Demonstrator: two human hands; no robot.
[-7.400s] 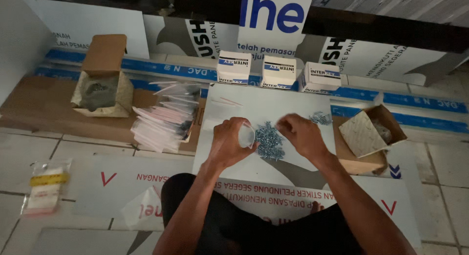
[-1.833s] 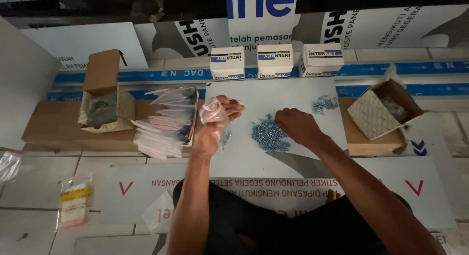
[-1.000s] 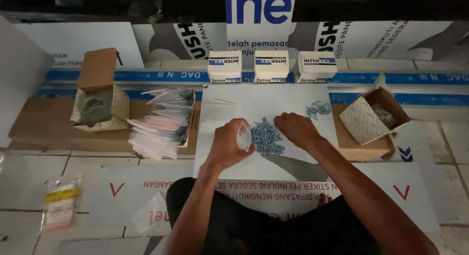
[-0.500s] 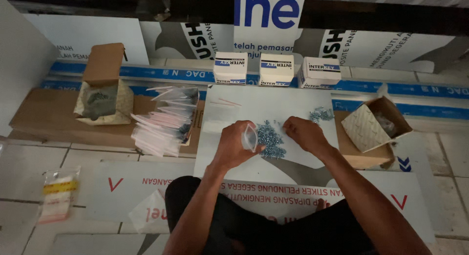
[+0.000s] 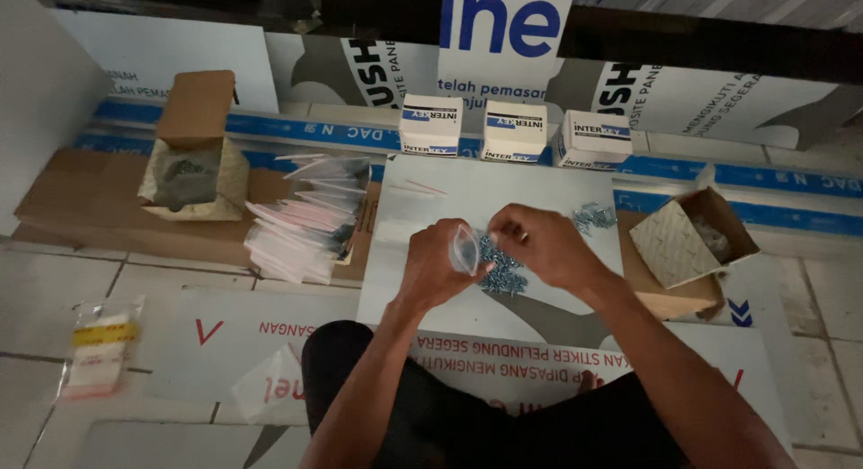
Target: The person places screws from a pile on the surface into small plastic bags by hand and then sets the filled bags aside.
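The left hand (image 5: 431,269) is curled around a small clear plastic bag (image 5: 464,250), pinching it so that its mouth faces the right hand (image 5: 537,245). The right hand hovers just beside the bag with its fingertips drawn together close to the opening; whether they pinch a screw cannot be told in the dim light. Both hands sit over a pile of small silvery screws (image 5: 500,271) that lies on a pale sheet (image 5: 467,195) spread on the floor, the pile partly hidden under the hands. A smaller scatter of screws (image 5: 594,218) lies near the sheet's far right corner. Three small white and blue boxes (image 5: 512,133) stand in a row along the sheet's far edge. To the left, a fanned stack of empty clear bags (image 5: 301,226) rests on flat brown cardboard (image 5: 85,204), and beyond it stands an open cardboard box (image 5: 189,154) with its flap raised. To the right, another open cardboard box (image 5: 688,240) sits tilted. A filled packet with a yellow label (image 5: 97,343) lies on the floor tiles at the lower left.
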